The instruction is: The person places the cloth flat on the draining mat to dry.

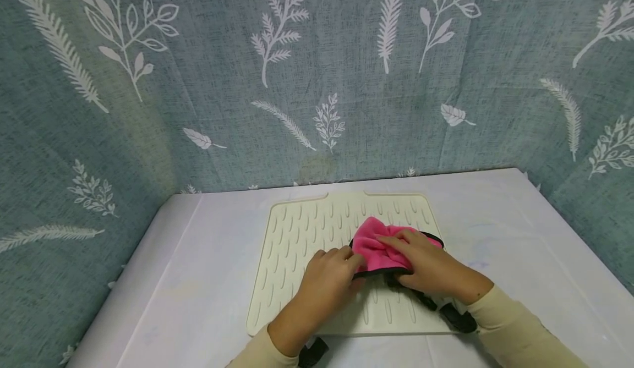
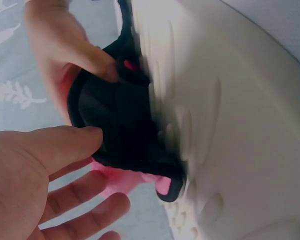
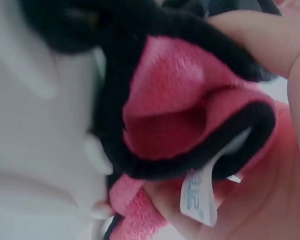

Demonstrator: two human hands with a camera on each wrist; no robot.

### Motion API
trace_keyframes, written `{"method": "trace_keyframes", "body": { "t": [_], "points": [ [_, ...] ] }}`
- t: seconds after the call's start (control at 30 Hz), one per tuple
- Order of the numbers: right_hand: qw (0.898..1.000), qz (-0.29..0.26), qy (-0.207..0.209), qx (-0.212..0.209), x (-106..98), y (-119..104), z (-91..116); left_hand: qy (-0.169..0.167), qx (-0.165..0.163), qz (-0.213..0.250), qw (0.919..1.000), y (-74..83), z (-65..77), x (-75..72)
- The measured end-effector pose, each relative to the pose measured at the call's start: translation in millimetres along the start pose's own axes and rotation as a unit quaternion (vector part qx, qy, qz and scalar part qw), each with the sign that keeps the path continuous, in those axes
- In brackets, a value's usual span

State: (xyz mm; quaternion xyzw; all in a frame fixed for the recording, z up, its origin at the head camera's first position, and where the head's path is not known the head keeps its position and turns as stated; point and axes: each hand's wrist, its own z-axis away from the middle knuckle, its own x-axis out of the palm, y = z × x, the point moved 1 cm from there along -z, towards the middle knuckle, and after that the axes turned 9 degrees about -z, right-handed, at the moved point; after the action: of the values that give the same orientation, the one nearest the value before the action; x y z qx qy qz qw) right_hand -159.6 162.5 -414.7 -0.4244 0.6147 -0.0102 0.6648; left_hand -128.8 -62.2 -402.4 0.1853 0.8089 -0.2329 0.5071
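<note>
A small piece of pink fleece (image 1: pixel 378 247) with black edging is held a little above the ribbed mat. Its other face, seen in the left wrist view, is black cloth (image 2: pixel 117 120). My left hand (image 1: pixel 329 277) pinches the near left edge, thumb on the black face and fingers on the pink side. From the right, my right hand (image 1: pixel 428 261) grips the piece, with fingers over the pink top and thumb underneath. The right wrist view shows a folded pink pocket and a white tag (image 3: pixel 199 197) by the black edging.
Beneath the hands lies a cream ribbed mat (image 1: pixel 297 258) on a white-covered table (image 1: pixel 198 280). Blue-green leaf-patterned cloth (image 1: pixel 223 71) stands behind the table and along both sides. A dark wrist camera (image 1: pixel 458 318) sits below the right wrist.
</note>
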Motion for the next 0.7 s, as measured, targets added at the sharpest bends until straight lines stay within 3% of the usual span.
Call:
{"method": "trace_keyframes", "body": {
  "t": [0.2,0.7],
  "points": [
    [0.999,-0.029,-0.014,0.013,-3.1,2.2,1.0,-0.008,-0.004,0.000,1.0000,-1.6,2.0,1.9],
    [0.997,-0.064,-0.037,0.008,-12.4,6.4,2.2,0.025,-0.017,-0.013,0.9994,-17.9,9.7,2.8]
  ]
}}
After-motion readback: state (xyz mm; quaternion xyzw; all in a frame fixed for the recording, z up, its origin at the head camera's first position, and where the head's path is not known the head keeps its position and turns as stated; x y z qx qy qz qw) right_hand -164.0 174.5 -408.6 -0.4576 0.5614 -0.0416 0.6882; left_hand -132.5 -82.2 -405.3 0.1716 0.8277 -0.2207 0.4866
